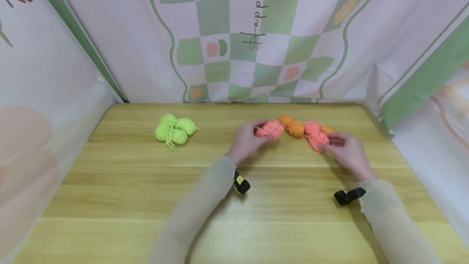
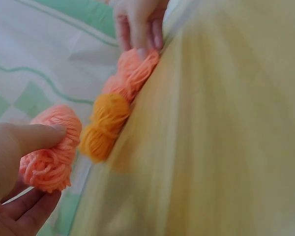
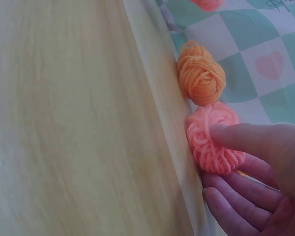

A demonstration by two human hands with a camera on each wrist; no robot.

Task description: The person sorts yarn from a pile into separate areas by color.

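My left hand [image 1: 246,141] holds a coral-pink yarn ball [image 1: 272,129] between thumb and fingers, and in the left wrist view that ball [image 2: 54,150] appears raised off the table. To the right, my right hand [image 1: 349,152] pinches another coral-pink yarn bundle [image 1: 317,138], thumb on its near side and fingers behind, as the right wrist view shows. Between the two coral bundles lies an orange yarn bundle [image 1: 292,126], touching or nearly touching the right-hand one. A second orange yarn ball [image 1: 327,128] is partly hidden behind the right-hand bundle and fingers.
Several lime-green yarn balls [image 1: 176,130] lie clustered at the back left of the wooden table [image 1: 128,190]. A printed checkered curtain [image 1: 253,72] rises along the back edge, and more fabric hangs at both sides.
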